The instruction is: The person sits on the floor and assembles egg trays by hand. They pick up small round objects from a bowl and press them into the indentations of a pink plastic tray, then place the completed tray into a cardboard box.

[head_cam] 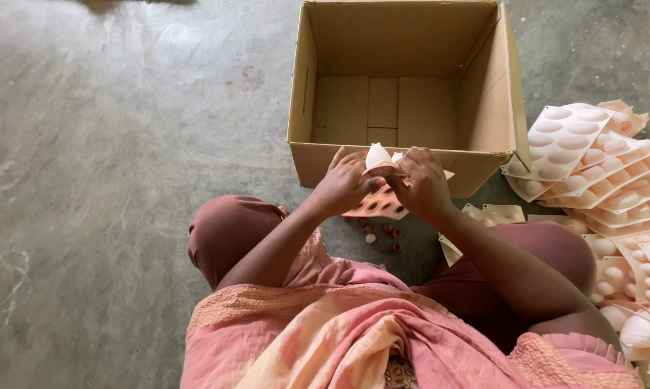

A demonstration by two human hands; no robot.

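Note:
My left hand and my right hand meet in front of an open cardboard box. Both grip a flexible peach-coloured mould sheet with round cavities, and a pale curled part of it sticks up between my fingers. The sheet hangs just before the box's near wall. Several small round pieces lie on the floor under my hands.
A fanned pile of similar peach moulds lies on the right, reaching down to my right elbow. Flat cream cards lie by my right forearm. I sit on a grey concrete floor; the box shows only its bottom flaps inside.

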